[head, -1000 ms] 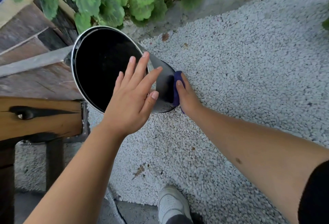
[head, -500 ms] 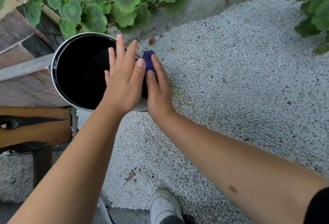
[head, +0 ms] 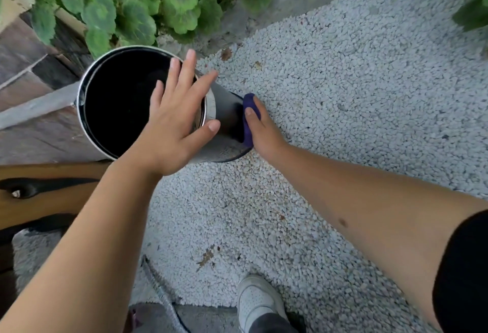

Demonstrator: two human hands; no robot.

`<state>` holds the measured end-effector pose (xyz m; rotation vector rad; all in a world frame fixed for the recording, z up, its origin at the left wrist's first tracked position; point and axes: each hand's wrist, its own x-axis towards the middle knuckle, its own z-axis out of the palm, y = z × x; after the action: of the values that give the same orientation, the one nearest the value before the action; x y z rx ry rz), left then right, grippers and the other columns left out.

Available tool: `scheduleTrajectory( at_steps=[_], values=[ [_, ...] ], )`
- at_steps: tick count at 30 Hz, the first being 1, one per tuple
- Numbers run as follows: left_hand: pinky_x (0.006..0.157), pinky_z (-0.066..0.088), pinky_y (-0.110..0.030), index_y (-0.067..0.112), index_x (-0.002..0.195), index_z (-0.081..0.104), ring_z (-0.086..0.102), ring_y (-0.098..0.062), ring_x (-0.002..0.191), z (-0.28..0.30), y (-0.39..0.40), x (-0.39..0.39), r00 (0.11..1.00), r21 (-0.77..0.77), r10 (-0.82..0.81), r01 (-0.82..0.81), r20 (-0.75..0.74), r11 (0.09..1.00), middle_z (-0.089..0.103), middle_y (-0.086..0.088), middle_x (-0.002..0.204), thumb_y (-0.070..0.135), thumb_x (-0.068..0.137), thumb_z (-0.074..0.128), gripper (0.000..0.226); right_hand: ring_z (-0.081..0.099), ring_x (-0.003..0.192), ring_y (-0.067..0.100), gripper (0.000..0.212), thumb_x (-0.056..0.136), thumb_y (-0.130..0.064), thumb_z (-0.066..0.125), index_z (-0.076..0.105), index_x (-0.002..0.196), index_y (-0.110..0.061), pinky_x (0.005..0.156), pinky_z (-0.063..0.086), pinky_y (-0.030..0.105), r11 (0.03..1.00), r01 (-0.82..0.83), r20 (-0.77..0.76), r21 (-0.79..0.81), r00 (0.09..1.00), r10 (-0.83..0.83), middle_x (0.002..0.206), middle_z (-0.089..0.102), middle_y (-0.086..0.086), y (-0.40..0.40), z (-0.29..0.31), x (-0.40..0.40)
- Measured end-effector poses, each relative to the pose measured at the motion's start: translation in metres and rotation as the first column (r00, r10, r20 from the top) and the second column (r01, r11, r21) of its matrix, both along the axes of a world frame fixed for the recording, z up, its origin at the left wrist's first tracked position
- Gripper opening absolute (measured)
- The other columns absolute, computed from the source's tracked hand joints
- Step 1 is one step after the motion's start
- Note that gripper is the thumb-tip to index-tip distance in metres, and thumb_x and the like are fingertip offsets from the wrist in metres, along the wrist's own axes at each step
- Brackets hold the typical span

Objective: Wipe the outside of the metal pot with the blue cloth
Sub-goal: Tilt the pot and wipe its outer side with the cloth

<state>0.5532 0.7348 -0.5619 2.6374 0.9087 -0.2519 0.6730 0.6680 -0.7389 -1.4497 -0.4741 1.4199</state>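
Head view: metal pot [head: 224,124] at centre-left of frame, tilted, black interior, contents not discernible; shiny cylindrical wall, pale rim. Left hand [head: 171,126] laid flat over rim at right side of opening, fingers spread, grip released, nothing held. Right hand [head: 261,129] pressing blue cloth [head: 248,118] against outer wall near base, grip clenched on bunched cloth. White gravel ground [head: 343,94] underneath, rough, pebbly. Round green leaves [head: 148,7] across upper left. Wooden desk [head: 47,190] at left edge. White shoe [head: 257,298] bottom centre.
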Motion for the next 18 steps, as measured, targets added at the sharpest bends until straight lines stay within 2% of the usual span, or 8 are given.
scheduleTrajectory(
  at_steps=[2, 6, 9, 13, 15, 18],
  values=[
    [0.113, -0.011, -0.047, 0.037, 0.153, 0.011, -0.024, -0.019, 0.148, -0.003, -0.004, 0.004, 0.998, -0.009, 0.052, -0.052, 0.034, 0.999, -0.022, 0.013, 0.160, 0.057, 0.093, 0.034, 0.067, 0.038, 0.139, 0.017, 0.054, 0.105, -0.042, 0.036, 0.024, 0.155, -0.029, 0.109, 0.030, 0.026, 0.999, 0.026, -0.042, -0.024, 0.999, -0.027, 0.159, 0.034, 0.003, 0.002, -0.001, 0.001],
    [0.112, -0.014, -0.048, 0.037, 0.154, 0.007, -0.029, -0.017, 0.145, -0.005, -0.010, 0.014, 0.987, -0.055, 0.148, -0.144, 0.068, 0.988, -0.023, 0.010, 0.161, 0.052, 0.095, 0.034, 0.066, 0.035, 0.144, 0.023, 0.054, 0.103, -0.050, 0.033, 0.028, 0.154, -0.031, 0.120, 0.027, 0.043, 0.998, 0.044, -0.067, -0.045, 0.997, -0.047, 0.161, 0.033, 0.003, 0.007, 0.000, 0.008],
    [0.111, -0.017, -0.050, 0.040, 0.153, 0.005, -0.031, -0.017, 0.144, -0.010, -0.018, 0.027, 0.966, -0.075, 0.236, -0.229, 0.104, 0.970, -0.025, 0.010, 0.160, 0.051, 0.095, 0.033, 0.066, 0.037, 0.143, 0.022, 0.054, 0.103, -0.050, 0.032, 0.032, 0.153, -0.029, 0.120, 0.028, 0.044, 0.998, 0.056, -0.050, -0.032, 0.997, -0.057, 0.158, 0.037, 0.002, 0.009, 0.009, 0.014],
    [0.110, -0.018, -0.054, 0.039, 0.153, 0.006, -0.028, -0.020, 0.146, -0.017, -0.018, 0.045, 0.895, -0.077, 0.416, -0.409, 0.158, 0.909, -0.024, 0.009, 0.161, 0.047, 0.093, 0.032, 0.066, 0.042, 0.140, 0.019, 0.052, 0.102, -0.050, 0.034, 0.040, 0.149, -0.031, 0.118, 0.031, 0.046, 0.993, 0.091, -0.020, 0.073, 0.996, -0.090, 0.154, 0.045, -0.001, 0.012, 0.039, 0.016],
    [0.110, -0.017, -0.056, 0.037, 0.154, 0.008, -0.026, -0.020, 0.147, -0.018, -0.013, 0.055, 0.829, -0.090, 0.526, -0.519, 0.190, 0.850, -0.023, 0.009, 0.161, 0.044, 0.094, 0.033, 0.065, 0.046, 0.136, 0.016, 0.051, 0.099, -0.049, 0.039, 0.046, 0.146, -0.030, 0.116, 0.034, 0.043, 0.976, 0.151, -0.008, 0.154, 0.988, -0.152, 0.150, 0.050, -0.001, 0.015, 0.061, 0.014],
    [0.111, -0.015, -0.059, 0.033, 0.155, 0.010, -0.024, -0.021, 0.148, -0.015, -0.001, 0.065, 0.734, -0.114, 0.642, -0.634, 0.222, 0.765, -0.023, 0.007, 0.162, 0.043, 0.097, 0.034, 0.063, 0.047, 0.129, 0.002, 0.053, 0.096, -0.042, 0.044, 0.049, 0.144, -0.022, 0.113, 0.036, 0.026, 0.924, 0.218, 0.028, 0.314, 0.971, -0.238, 0.148, 0.053, 0.002, 0.017, 0.086, 0.005]
  ],
)
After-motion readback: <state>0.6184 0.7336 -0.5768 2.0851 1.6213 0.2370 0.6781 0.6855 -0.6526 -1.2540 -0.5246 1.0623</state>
